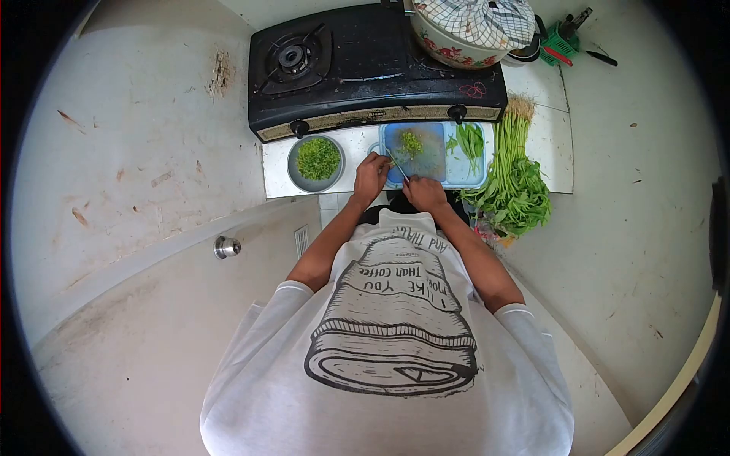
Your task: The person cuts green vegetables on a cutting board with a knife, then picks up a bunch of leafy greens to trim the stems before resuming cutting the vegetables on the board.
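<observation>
A knife (397, 163) is gripped in my right hand (424, 193), its blade pointing up and to the left over the front of a blue cutting board (394, 135). My left hand (371, 176) is closed at the board's left edge, near the blade tip; what its fingers pinch is too small to make out. Finely chopped greens (411, 143) lie in a small pile just beyond the knife. Whole green leaves (470, 142) rest on the right part of the board. To the left, a grey bowl (292, 173) contains chopped greens (318, 157).
A large bunch of leafy greens (517, 171) with roots lies right of the board, overhanging the counter's front. Behind is a black two-burner stove (365, 83), carrying a cloth-covered floral pot (449, 53). A green basket (561, 49) with utensils stands at the back right.
</observation>
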### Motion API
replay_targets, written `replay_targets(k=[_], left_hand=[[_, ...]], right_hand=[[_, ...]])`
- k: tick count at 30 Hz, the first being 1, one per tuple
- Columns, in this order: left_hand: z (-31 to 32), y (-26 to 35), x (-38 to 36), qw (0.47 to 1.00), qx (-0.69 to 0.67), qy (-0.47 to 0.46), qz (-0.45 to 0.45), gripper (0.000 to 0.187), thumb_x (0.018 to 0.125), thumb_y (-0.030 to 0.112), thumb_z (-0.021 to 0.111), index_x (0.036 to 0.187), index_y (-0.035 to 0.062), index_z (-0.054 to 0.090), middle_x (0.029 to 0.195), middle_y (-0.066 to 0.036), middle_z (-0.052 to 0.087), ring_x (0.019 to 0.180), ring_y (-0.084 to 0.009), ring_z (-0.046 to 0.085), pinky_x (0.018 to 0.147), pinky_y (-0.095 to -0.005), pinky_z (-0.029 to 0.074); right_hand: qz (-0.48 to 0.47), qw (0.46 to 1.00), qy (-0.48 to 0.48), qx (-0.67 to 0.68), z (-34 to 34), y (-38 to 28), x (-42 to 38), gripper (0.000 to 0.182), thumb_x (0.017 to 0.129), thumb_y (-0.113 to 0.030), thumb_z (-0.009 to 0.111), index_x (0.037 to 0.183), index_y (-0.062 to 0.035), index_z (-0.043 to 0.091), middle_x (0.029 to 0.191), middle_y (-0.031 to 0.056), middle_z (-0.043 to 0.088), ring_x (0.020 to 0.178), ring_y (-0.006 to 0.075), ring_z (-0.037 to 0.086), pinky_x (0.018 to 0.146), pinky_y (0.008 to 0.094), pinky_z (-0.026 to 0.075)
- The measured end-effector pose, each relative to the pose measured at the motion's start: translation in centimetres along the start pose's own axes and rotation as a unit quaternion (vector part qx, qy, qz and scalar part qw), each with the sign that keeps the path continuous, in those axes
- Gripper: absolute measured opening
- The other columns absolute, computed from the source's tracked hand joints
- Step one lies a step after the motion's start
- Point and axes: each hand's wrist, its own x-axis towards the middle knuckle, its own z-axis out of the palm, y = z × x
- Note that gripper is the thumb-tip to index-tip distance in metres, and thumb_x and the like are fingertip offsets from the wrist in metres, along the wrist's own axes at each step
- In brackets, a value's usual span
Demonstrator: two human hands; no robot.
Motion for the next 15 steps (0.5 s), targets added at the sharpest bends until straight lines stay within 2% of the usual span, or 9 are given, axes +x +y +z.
replay_targets(k=[8, 11, 15], left_hand=[[0.1, -0.1, 0.1, 0.999, 0.04, -0.009, 0.0, 0.011, 0.088, 0.005, 0.072, 0.098, 0.0017, 0.075, 0.09, -0.016, 0.065, 0.086, -0.0372, 0.066, 0.078, -0.0456, 0.053], [0.1, -0.2, 0.0, 0.996, 0.085, 0.007, 0.024, 0.012, 0.09, 0.008, 0.07, 0.099, 0.0027, 0.075, 0.091, -0.015, 0.066, 0.09, -0.0367, 0.065, 0.08, -0.0462, 0.054], [-0.1, 0.1, 0.0, 0.997, 0.08, -0.01, 0.013, 0.013, 0.091, 0.01, 0.069, 0.102, 0.0035, 0.075, 0.092, -0.014, 0.066, 0.092, -0.0365, 0.065, 0.081, -0.0463, 0.054]], right_hand=[[-0.002, 1.0, -0.007, 0.004, 0.1, -0.2, 1.9, 0.048, 0.105, -0.04, 0.05, 0.092, 0.0003, 0.072, 0.084, 0.0248, 0.074, 0.078, 0.0429, 0.074, 0.075, 0.0525, 0.06], [0.008, 1.0, -0.008, -0.001, -0.4, 0.1, 0.9, 0.048, 0.105, -0.04, 0.05, 0.093, 0.0005, 0.072, 0.084, 0.0251, 0.074, 0.079, 0.0432, 0.074, 0.076, 0.0526, 0.059], [0.023, 1.0, -0.002, 0.017, 0.3, 0.7, 0.1, 0.049, 0.105, -0.041, 0.05, 0.093, 0.0006, 0.072, 0.084, 0.0258, 0.074, 0.079, 0.044, 0.073, 0.076, 0.0537, 0.059]])
